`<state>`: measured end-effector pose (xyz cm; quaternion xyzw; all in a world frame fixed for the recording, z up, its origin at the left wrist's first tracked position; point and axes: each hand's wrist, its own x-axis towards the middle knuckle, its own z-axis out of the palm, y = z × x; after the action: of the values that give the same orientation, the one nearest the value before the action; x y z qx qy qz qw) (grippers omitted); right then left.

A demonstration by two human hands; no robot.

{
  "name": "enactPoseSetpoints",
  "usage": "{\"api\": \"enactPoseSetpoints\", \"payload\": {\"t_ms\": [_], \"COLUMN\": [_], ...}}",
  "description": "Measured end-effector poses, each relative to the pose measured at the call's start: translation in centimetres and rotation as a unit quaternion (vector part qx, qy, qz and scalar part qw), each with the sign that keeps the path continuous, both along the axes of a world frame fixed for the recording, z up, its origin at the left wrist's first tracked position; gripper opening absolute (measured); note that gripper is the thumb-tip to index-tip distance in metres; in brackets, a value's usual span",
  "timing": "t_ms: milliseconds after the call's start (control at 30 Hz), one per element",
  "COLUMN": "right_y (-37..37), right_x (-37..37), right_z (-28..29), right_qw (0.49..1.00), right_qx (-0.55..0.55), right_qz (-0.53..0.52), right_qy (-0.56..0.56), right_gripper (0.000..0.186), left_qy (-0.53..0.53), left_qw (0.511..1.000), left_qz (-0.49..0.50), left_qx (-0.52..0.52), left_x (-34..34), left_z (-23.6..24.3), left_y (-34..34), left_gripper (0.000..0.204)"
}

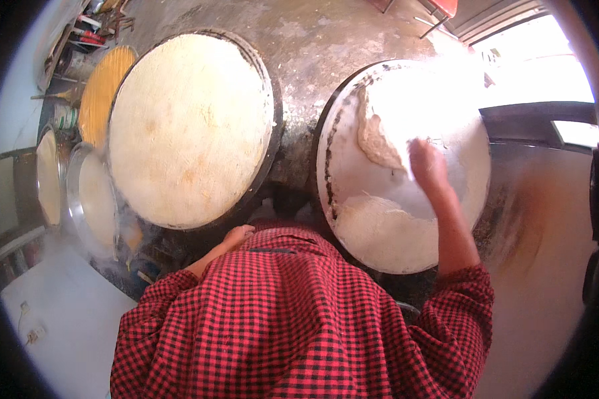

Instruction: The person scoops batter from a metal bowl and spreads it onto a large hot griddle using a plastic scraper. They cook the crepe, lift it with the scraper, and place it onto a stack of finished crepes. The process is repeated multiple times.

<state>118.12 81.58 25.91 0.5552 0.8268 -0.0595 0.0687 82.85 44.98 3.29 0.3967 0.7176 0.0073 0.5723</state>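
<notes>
My right hand (428, 165) is closed over the large round griddle (446, 163) on the right. A thin pale edge shows under its fingers, but I cannot make out what it grips. Thick beige batter (379, 143) lies beside that hand, and a paler film of batter (383, 229) coats the griddle's near part. Glare washes out the far side. Low at my waist, my left hand (236, 237) has its fingers curled; whatever is in them is hidden. Just beyond it, a cream-coloured flat sheet (190, 126) covers the big round griddle on the left.
At the left stand a yellow round slatted tray (105, 93) and a metal-rimmed round pan (73, 193) with pale contents. Steam drifts at the lower left. A red stool (442, 8) is at the far end of the concrete floor (299, 50). Bright light enters at the right.
</notes>
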Motion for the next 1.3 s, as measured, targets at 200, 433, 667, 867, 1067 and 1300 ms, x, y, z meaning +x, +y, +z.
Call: {"api": "enactPoseSetpoints", "payload": {"t_ms": [200,433,667,867,1067,1300], "right_y": [10.0,0.8,-2.3,5.4,-2.1,-4.6], "right_x": [-1.1,-3.0,-1.3,-5.3,-4.8,-2.0], "right_z": [-2.6,-2.3,-1.1,-2.7,-0.3,1.5], "right_qw": [0.990,0.990,0.998,0.994,0.986,0.987], "right_qx": [0.132,0.034,0.029,0.090,-0.016,0.042], "right_qz": [-0.038,0.139,0.029,-0.015,0.163,-0.019], "right_qy": [0.043,0.017,-0.045,0.056,0.020,0.152], "right_gripper": [0.027,0.019,0.021,0.026,0.024,0.022], "left_qy": [-0.011,-0.023,0.005,-0.010,-0.013,0.000], "left_qw": [1.000,0.997,0.999,0.996,0.997,0.996], "left_qz": [0.001,0.071,0.019,0.071,0.074,0.033], "left_qx": [0.020,0.009,0.035,0.050,0.022,0.077], "left_x": [-1.4,-1.7,-1.4,-3.0,-3.7,-4.1], "left_z": [0.8,0.0,0.5,1.6,0.2,-0.4], "left_y": [-2.5,-4.2,-3.5,-5.6,-6.2,-4.7], "left_gripper": [0.033,0.039,0.041,0.040,0.040,0.042]}}
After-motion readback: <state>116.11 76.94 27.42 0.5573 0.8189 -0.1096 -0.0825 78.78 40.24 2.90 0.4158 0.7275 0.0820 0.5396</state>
